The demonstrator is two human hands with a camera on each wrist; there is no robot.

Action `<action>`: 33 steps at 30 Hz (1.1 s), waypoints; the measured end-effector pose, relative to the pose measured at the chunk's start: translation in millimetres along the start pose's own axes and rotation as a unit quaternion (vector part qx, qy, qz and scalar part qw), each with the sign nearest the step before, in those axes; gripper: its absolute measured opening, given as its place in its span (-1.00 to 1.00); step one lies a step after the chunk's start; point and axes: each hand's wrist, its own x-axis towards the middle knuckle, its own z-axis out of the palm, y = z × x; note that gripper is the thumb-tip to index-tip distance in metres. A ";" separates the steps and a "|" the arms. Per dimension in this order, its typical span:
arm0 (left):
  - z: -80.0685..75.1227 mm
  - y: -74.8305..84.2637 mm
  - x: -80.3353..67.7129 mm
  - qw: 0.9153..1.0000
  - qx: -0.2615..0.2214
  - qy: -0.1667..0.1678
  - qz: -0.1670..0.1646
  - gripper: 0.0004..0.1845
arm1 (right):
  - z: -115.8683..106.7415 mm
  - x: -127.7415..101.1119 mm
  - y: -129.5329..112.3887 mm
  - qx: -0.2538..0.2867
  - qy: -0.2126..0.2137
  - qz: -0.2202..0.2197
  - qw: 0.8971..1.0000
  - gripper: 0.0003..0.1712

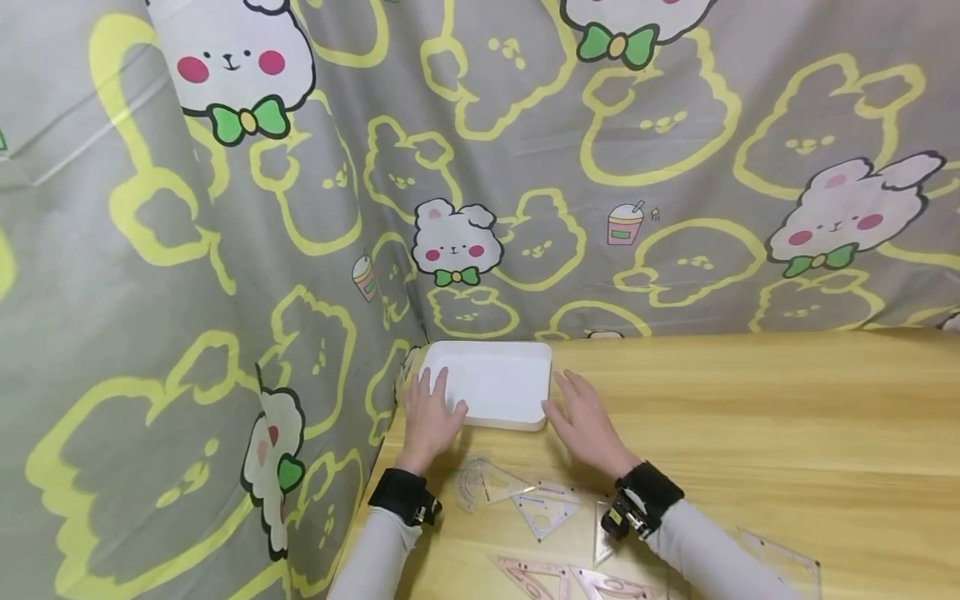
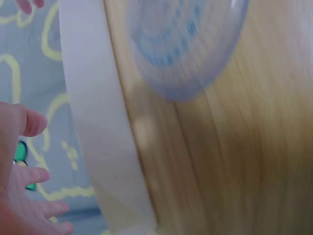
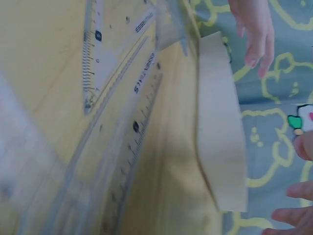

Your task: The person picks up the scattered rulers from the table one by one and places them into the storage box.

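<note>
A shallow white rectangular tray (image 1: 498, 387) sits at the back left of the wooden table. My left hand (image 1: 431, 421) is at its left front corner, fingers spread and extended over the edge. At the tray's right side is my right hand (image 1: 588, 425), its fingers loosely extended. Whether either hand touches the tray I cannot tell. The left wrist view shows the tray's outer wall (image 2: 98, 112) beside a clear protractor (image 2: 186, 54). In the right wrist view, clear set squares (image 3: 122, 54) lie near the tray.
Between the forearms lie a protractor (image 1: 470, 482) and a small bluish set square (image 1: 543, 512). Nearer the front are pinkish set squares (image 1: 536, 575), with another clear one (image 1: 787, 562) at the right. A patterned curtain (image 1: 525, 167) hangs behind and along the left of the table (image 1: 787, 417).
</note>
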 end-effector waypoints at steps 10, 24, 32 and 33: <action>16.5 -34.4 17.1 0.981 -0.158 0.070 -0.092 -0.18 | 34.1 26.9 9.2 0.053 -0.078 0.069 0.993 -0.18; 22.8 -61.0 26.6 0.979 -0.189 0.011 -0.081 -0.21 | 49.3 33.9 19.1 0.110 -0.105 0.095 0.984 -0.08; 24.9 -57.7 26.3 0.975 -0.200 -0.003 -0.100 -0.19 | 46.6 31.9 22.3 0.123 -0.114 0.095 0.981 -0.09; 25.5 -56.5 26.2 0.975 -0.200 -0.003 -0.098 -0.18 | 45.0 31.7 23.1 0.125 -0.119 0.095 0.980 -0.09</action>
